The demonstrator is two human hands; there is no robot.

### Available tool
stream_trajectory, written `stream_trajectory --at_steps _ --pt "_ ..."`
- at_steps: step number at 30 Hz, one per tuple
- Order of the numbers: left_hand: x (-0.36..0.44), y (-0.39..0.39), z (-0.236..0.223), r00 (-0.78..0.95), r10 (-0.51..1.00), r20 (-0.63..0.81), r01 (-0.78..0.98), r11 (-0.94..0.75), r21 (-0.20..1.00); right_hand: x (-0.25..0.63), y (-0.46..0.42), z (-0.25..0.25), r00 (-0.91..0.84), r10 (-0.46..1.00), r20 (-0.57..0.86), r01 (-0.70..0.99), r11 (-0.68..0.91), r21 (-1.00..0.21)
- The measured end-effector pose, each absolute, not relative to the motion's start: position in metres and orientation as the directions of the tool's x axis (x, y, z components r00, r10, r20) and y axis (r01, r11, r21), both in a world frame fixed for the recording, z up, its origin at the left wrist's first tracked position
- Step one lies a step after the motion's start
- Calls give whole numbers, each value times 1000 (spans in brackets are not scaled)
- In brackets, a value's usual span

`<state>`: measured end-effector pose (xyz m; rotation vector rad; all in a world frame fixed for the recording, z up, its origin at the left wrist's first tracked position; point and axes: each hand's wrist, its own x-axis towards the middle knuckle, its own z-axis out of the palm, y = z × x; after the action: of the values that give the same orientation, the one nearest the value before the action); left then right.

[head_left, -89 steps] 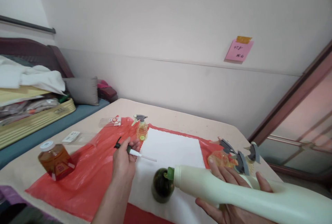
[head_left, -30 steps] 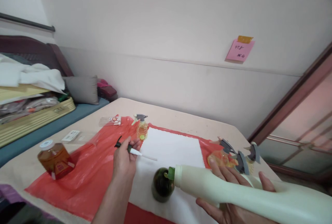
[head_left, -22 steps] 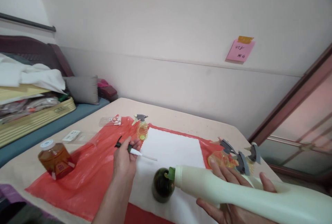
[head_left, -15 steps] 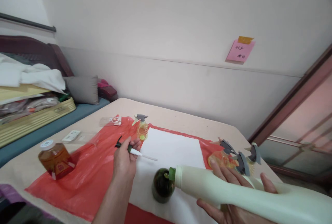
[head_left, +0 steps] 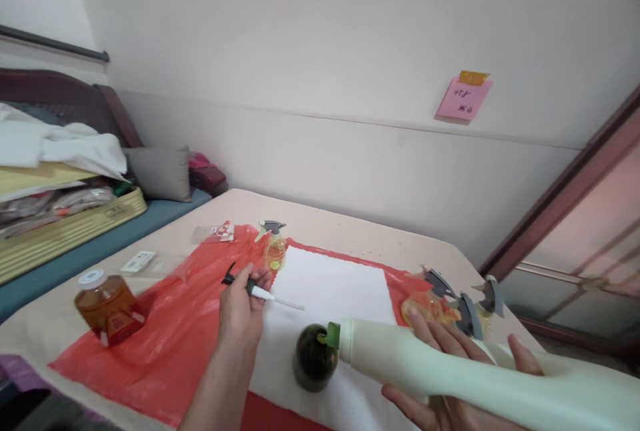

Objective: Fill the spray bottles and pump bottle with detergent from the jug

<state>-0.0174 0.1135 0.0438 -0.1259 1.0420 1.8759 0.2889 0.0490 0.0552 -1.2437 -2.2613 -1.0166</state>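
Note:
My left hand (head_left: 245, 298) is closed around a black pump head (head_left: 229, 276) whose white collar and thin clear tube point right over the white sheet (head_left: 335, 281). With my right hand (head_left: 445, 358) I grip a large pale green jug (head_left: 385, 354), tilted on its side. Its green spout (head_left: 333, 334) rests at the mouth of a dark green bottle (head_left: 315, 359), which stands upright on the sheet. Whether liquid is flowing is too small to tell. The jug's base runs out of view at the right.
Red plastic sheeting (head_left: 170, 324) lies under the white sheet. A bottle of amber liquid (head_left: 107, 308) stands at left, a spray bottle (head_left: 275, 251) behind my left hand. Several more spray bottles (head_left: 467, 316) stand behind the jug. Clear packaging (head_left: 213, 234) lies near the far edge.
Almost nothing differs. Both hands, the pump head, the jug and the dark bottle keep their places.

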Motion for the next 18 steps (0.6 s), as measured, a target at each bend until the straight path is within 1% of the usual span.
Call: stream_trajectory --at_steps 8,14,16,18 --pt "-17 115 45 -541 689 -482 -775 -187 604 290 51 58 -573 556 602 819 353 452" --pt "-14 115 42 -533 693 -485 -774 -168 611 287 50 55 -538 590 602 843 357 402" --pt "-13 115 40 -530 698 -482 -772 -163 614 286 49 57 -550 577 603 834 347 429" --pt "-12 115 39 -529 702 -476 -770 -162 617 284 50 59 -588 523 617 808 337 484"
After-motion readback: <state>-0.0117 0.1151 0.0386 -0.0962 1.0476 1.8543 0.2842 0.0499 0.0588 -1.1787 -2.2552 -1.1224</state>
